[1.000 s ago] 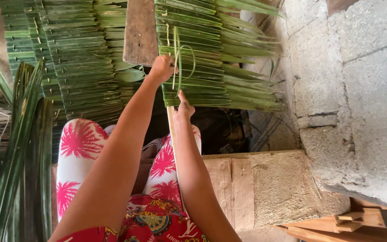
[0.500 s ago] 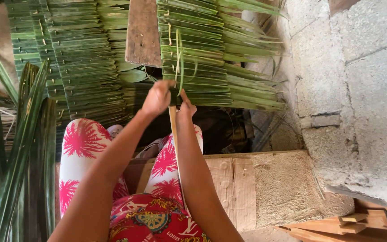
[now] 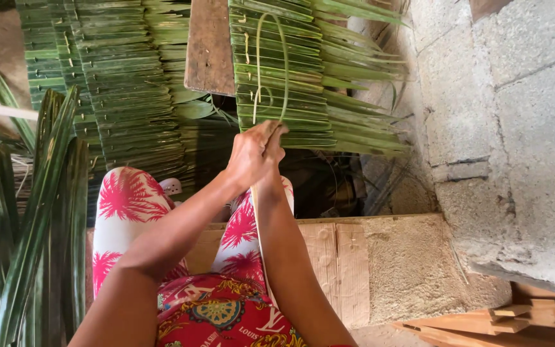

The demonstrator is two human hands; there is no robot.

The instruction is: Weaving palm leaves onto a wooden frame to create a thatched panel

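Note:
A panel of folded green palm leaves (image 3: 290, 77) hangs on a thin stick in front of me. My left hand (image 3: 250, 154) and my right hand (image 3: 273, 142) meet at the panel's near edge, fingers pinched together. A thin green leaf strip (image 3: 271, 58) loops up over the panel from where both hands grip it. My right hand is mostly hidden behind the left. The pale stick (image 3: 259, 225) runs down along my right forearm.
A stack of finished leaf panels (image 3: 117, 83) lies at the left, a wooden plank (image 3: 210, 45) between the stacks. Loose long palm leaves (image 3: 40, 225) stand at the far left. A concrete block wall (image 3: 515, 128) rises on the right, a concrete step (image 3: 393, 263) below.
My left hand came down from the panel to join the right at its near edge. The thin strip now stands in a tall loop over the leaves.

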